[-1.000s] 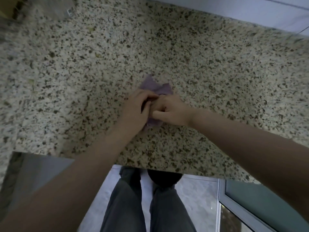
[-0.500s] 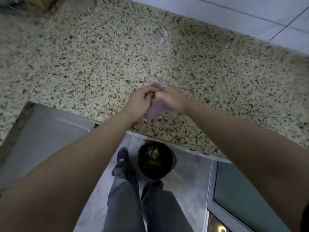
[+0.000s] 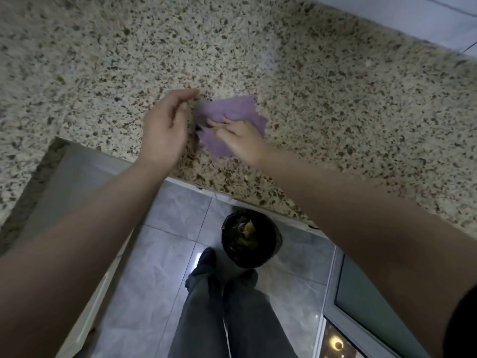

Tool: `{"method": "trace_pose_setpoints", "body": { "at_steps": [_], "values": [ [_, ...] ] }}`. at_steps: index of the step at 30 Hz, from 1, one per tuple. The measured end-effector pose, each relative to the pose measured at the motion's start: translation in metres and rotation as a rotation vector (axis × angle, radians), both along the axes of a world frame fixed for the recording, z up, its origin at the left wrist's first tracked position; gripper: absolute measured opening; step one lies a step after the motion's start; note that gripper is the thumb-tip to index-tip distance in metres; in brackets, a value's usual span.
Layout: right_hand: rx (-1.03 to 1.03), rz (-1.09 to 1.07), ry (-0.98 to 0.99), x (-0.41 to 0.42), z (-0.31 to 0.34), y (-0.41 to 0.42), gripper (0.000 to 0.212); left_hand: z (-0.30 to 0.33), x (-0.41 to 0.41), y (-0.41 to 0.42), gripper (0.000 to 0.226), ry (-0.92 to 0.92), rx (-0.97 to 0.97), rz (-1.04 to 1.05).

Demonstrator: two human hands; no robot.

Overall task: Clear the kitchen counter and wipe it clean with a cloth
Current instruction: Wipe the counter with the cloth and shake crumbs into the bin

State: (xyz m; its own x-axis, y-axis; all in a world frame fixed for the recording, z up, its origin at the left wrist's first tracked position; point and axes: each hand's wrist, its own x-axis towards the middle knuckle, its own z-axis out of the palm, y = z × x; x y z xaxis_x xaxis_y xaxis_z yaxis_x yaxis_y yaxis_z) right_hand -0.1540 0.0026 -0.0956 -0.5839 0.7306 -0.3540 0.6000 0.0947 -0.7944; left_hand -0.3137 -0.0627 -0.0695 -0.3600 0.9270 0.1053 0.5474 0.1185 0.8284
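- The purple cloth (image 3: 230, 119) lies spread out on the speckled granite counter (image 3: 335, 99), near the counter's front edge, flattened with ragged, crumpled edges.
- The right hand (image 3: 241, 139) sits on top of the cloth's near right part. Its fingers are mostly straight and point toward the left hand, lying on the fabric rather than bunching it up. I'd call that a flat, relaxed hand pressing down on the cloth, though motion blur makes the fingertips a bit mushy.
- The left hand (image 3: 165, 125) is just to the left of the cloth, hovering with its thumb side up. The fingers are loosely curved and reach toward the cloth's far left corner. It's close to that corner, but I honestly can't tell if it's touching or pinching it; the edge there is blurred.
- Beyond both hands, further back on the counter, there's a pale smeary patch (image 3: 271, 51) on the stone.
- Past that, the counter meets a light tiled wall (image 3: 413, 14).
- Below the hands, off the counter's edge, you can see a grey tiled floor (image 3: 167, 228).
- A black bin (image 3: 251, 241) with some scraps in it stands on the floor, roughly under the right forearm.
- The person's legs in dark grey trousers (image 3: 227, 319) are right next to the bin.
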Motion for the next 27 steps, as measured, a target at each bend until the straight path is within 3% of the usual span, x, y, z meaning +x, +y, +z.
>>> {"method": "trace_pose_setpoints", "body": {
  "at_steps": [4, 6, 17, 27],
  "values": [
    [0.162, 0.187, 0.023, 0.013, -0.008, -0.006, 0.026, -0.021, 0.006, -0.02, 0.05, 0.244, -0.239, -0.552],
    [0.231, 0.255, 0.045, 0.021, -0.007, -0.009, 0.038, -0.03, 0.017, -0.031, 0.053, 0.398, -0.277, -0.627],
    [0.229, 0.433, -0.026, 0.097, 0.008, -0.023, 0.029, -0.044, 0.133, -0.076, 0.056, 0.227, -0.272, -0.342],
    [0.153, 0.431, -0.15, 0.193, 0.022, -0.022, 0.025, -0.047, 0.235, -0.068, 0.062, 0.198, -0.279, -0.37]
  ]
}}
